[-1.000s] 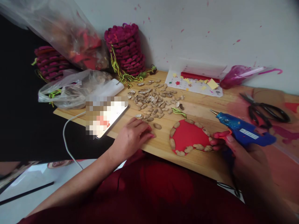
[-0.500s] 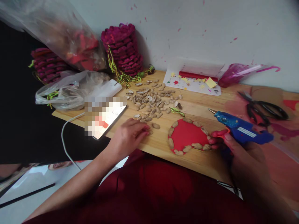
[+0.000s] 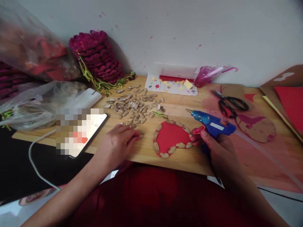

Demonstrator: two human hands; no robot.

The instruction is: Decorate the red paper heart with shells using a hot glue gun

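Note:
A red felt disc [image 3: 170,136] lies on the wooden board [image 3: 180,107], ringed by glued peanut shells. My right hand [image 3: 214,148] grips a blue glue gun [image 3: 211,125], its nozzle pointing left just above the disc's right edge. My left hand [image 3: 119,142] rests on the board left of the disc, fingers curled down over the near edge of a pile of loose peanut shells [image 3: 134,105]. Whether a shell is under the fingertips is hidden.
A lit phone [image 3: 81,132] with a white cable lies at the left. Behind it are plastic bags [image 3: 35,104] and a stack of magenta craft pieces [image 3: 98,58]. Black scissors [image 3: 230,103], a star sticker sheet [image 3: 170,86] and red sheets [image 3: 290,102] lie to the right.
The view has swung to the right, so everything shifted left in frame. My left hand stayed at the edge of the shell pile; my right hand kept the glue gun beside the disc.

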